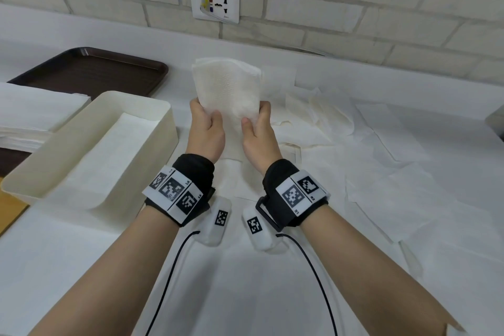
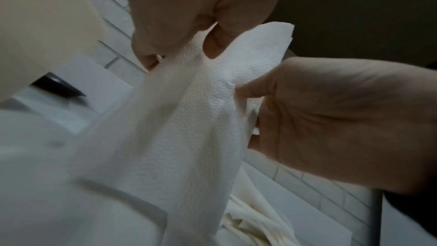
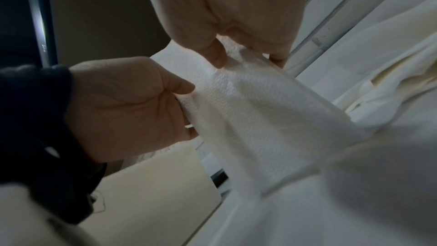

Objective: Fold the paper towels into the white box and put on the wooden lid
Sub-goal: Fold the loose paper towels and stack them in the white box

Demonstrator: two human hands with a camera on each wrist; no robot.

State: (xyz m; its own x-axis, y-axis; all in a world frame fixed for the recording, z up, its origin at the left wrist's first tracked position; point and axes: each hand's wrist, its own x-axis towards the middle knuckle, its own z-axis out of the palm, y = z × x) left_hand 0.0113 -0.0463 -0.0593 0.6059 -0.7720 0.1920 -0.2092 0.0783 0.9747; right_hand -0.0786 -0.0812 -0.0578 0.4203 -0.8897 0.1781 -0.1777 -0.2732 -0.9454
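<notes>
Fingers (image 1: 197, 105) and thumb of the left hand (image 1: 205, 131) pinch the left edge of a paper towel (image 1: 227, 87), while the right hand (image 1: 259, 133) pinches its right edge the same way, so the embossed sheet stands upright between them, raised above the worktop (image 1: 245, 281) at about twelve o'clock from the wrists. At nine o'clock from the hands sits the white box (image 1: 166, 123), open, with a flat folded towel (image 1: 109, 150) lying inside it. Loose crumpled towels (image 1: 327, 117) lie at three o'clock on the worktop, and a dark brown tray (image 1: 90, 71) rests at ten o'clock, behind the box.
</notes>
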